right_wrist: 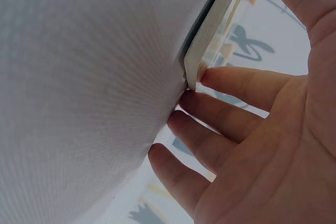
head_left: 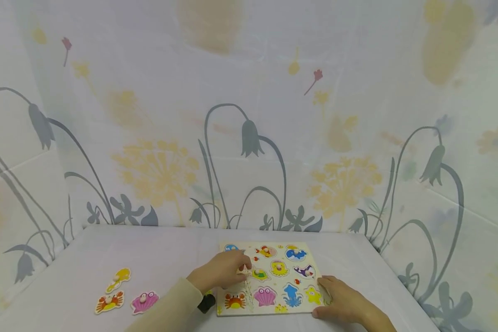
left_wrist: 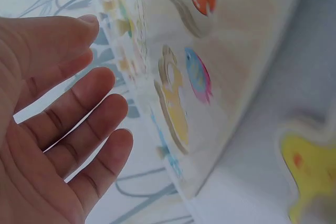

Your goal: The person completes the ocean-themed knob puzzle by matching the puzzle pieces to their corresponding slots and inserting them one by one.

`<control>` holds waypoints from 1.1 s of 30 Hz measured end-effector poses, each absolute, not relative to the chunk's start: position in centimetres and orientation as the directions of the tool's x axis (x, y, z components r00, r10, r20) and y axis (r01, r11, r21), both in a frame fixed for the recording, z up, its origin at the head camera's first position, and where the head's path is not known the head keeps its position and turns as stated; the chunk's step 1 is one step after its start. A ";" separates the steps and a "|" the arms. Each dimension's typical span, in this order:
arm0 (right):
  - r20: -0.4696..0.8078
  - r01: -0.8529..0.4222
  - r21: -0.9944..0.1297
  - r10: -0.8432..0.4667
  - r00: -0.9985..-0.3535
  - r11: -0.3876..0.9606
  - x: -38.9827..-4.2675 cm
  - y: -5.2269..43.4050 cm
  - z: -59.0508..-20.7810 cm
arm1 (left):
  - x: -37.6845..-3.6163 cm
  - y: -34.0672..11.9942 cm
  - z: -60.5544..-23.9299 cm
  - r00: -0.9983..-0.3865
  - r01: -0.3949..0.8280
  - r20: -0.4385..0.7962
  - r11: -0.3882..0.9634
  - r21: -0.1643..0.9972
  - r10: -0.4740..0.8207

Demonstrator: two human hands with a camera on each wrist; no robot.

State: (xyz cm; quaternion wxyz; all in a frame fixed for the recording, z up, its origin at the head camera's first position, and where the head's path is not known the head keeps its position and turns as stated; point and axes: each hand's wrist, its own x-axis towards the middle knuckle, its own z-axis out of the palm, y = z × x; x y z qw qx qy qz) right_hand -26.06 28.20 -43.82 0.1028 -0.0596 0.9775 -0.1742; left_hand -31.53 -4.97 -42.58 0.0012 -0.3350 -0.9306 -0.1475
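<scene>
- Surface: table (head_left: 157,258) covered in plain white cloth. Backdrop on three sides is a white sheet printed with grey bellflowers and yellow dandelions.
- Puzzle board (head_left: 269,276) lies flat at front centre of the table; sea-animal pieces are seated in it: crab, pink shell, blue squid, yellow starfish, octopus, whale, fish.
- Loose pieces sit well left of the board: yellow piece (head_left: 119,278), crab piece (head_left: 109,302), pink shell piece (head_left: 144,301). They lie near each other, apart from both hands.
- Writing: none readable on board or pieces; the left wrist view shows only blurred printed fish and shapes.
- Left hand (head_left: 221,271): beige sleeve, hand over the board's left half, fingertips down at a piece near the left-centre. Head view doesn't show whether it pinches the knob. In the left wrist view the fingers (left_wrist: 79,114) are straight and spread, nothing in the palm.
- Small dark object at the left wrist, just beside the board's lower left edge; can't identify it.
- Right hand (head_left: 342,302): resting at the board's lower right corner, fingers straight, tips touching the board edge (right_wrist: 197,64); grip open, not wrapped around anything.
</scene>
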 end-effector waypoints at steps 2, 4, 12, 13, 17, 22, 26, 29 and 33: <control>-0.189 -0.066 -0.354 -0.140 -0.972 0.933 -26.0 28.1 -43.8 | -31.2 -5.8 -42.5 -0.770 0.632 0.111 0.727 0.266 0.629; -0.184 -0.071 -0.359 -0.145 -0.972 0.931 -25.9 28.2 -43.8 | -30.8 -6.6 -42.4 -0.767 0.636 0.121 0.725 0.263 0.630; -0.187 -0.076 -0.366 -0.153 -0.970 0.928 -26.0 28.1 -44.3 | -29.0 -10.0 -41.9 -0.778 0.625 0.150 0.727 0.284 0.610; -0.188 -0.074 -0.362 -0.151 -0.970 0.929 -26.0 28.1 -44.3 | -28.8 -10.4 -41.8 -0.779 0.624 0.154 0.726 0.287 0.608; -0.197 -0.068 -0.344 -0.142 -0.970 0.937 -25.9 28.0 -44.3 | -28.0 -11.8 -42.1 -0.777 0.627 0.169 0.725 0.285 0.606; -0.191 -0.075 -0.330 -0.145 -0.971 0.941 -25.8 28.1 -44.3 | -27.2 -13.8 -42.6 -0.795 0.605 0.181 0.740 0.295 0.579; -0.184 -0.085 -0.337 -0.154 -0.971 0.938 -25.9 28.2 -44.3 | -27.0 -15.9 -42.4 -0.816 0.578 0.206 0.765 0.284 0.540; -0.173 -0.099 -0.345 -0.167 -0.971 0.934 -26.0 28.2 -44.2 | -27.0 -17.6 -42.1 -0.824 0.564 0.239 0.784 0.260 0.513; -0.161 -0.110 -0.347 -0.175 -0.971 0.931 -26.0 28.3 -44.0 | -26.9 -19.7 -41.9 -0.833 0.543 0.277 0.803 0.246 0.478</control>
